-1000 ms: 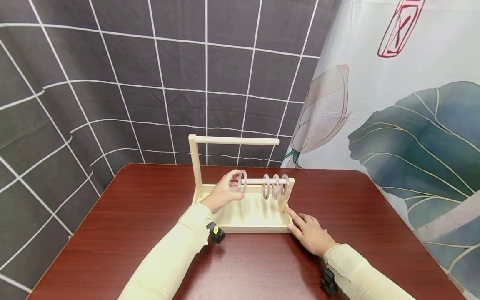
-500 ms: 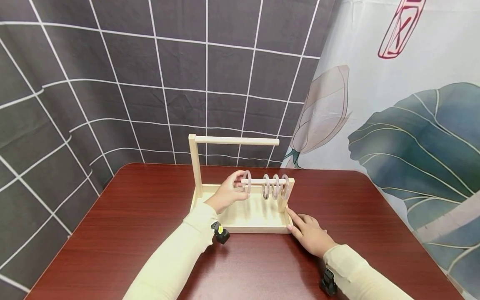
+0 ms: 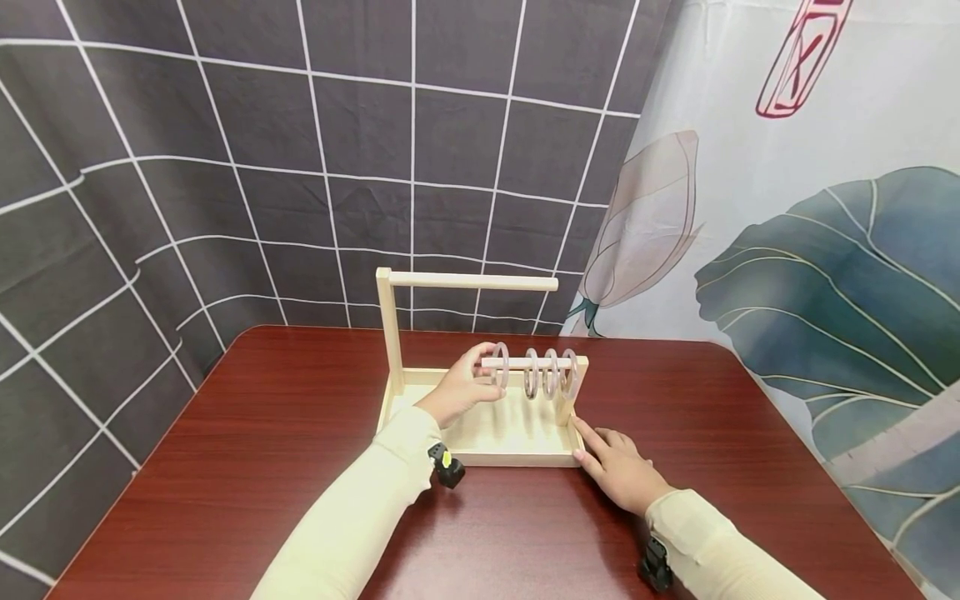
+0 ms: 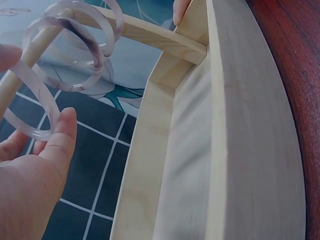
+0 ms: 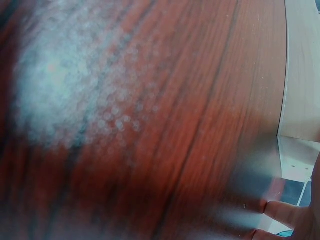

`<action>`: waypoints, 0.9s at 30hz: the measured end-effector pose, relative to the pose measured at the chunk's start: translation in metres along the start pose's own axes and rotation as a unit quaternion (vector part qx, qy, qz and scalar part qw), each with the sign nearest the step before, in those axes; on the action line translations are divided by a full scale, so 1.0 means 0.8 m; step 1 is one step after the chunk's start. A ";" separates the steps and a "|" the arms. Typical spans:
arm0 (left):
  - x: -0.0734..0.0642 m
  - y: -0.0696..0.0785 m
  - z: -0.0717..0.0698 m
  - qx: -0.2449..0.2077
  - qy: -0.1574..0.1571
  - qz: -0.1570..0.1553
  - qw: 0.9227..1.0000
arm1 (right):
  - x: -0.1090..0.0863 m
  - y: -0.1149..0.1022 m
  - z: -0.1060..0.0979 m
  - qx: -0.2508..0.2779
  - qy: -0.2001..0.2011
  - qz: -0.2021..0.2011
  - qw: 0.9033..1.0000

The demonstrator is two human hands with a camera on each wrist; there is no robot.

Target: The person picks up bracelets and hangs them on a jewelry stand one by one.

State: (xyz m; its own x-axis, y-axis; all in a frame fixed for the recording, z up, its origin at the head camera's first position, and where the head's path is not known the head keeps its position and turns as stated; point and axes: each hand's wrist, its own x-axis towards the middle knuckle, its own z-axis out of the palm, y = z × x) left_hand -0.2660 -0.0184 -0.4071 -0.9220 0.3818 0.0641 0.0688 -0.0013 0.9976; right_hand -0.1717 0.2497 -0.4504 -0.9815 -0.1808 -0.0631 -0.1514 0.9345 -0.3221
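Note:
In the head view my left hand (image 3: 461, 389) pinches a pale translucent bangle (image 3: 507, 367) between thumb and fingers. This bangle hangs around the lower rod (image 3: 517, 363) of a wooden bangle stand (image 3: 517, 459), close to the rod's free left end. Further right on that rod hang 3 more bangles, apart from the held one; the left wrist view shows a dark streak on one bangle (image 4: 92, 42). My right hand (image 3: 621, 472) has its fingers extended against the right front corner of the stand's tray. Only some fingertips of it show in the right wrist view.
Above and behind, the stand's taller upper rod (image 3: 480, 282) is bare, held by a post (image 3: 391, 333) at the left. The stand sits on a red-brown wooden table (image 3: 300, 433). A dark gridded curtain (image 3: 360, 208) and a floral one (image 3: 750, 208) hang behind.
My left hand has moved a little to the right, carrying the bangle from the rod's free end further along the rod. My right hand has stayed in place.

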 end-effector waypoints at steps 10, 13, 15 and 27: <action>0.002 -0.002 0.003 0.003 0.006 -0.022 1.000 | 0.000 0.000 0.001 0.000 -0.003 0.003 1.000; 0.003 -0.003 0.004 -0.004 0.002 -0.024 1.000 | 0.000 0.000 0.000 0.001 -0.003 0.004 1.000; 0.003 -0.003 0.005 -0.008 0.000 -0.024 1.000 | 0.000 0.000 0.001 0.000 -0.004 0.005 1.000; 0.005 -0.003 0.011 -0.021 0.003 -0.024 0.999 | 0.001 0.002 0.002 0.002 -0.009 0.011 1.000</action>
State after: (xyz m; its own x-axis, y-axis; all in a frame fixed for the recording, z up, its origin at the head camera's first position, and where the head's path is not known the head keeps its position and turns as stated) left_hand -0.2662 -0.0090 -0.4092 -0.9261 0.3769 0.0154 0.0079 -0.0214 0.9997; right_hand -0.1727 0.2510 -0.4524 -0.9824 -0.1656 -0.0865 -0.1294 0.9372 -0.3238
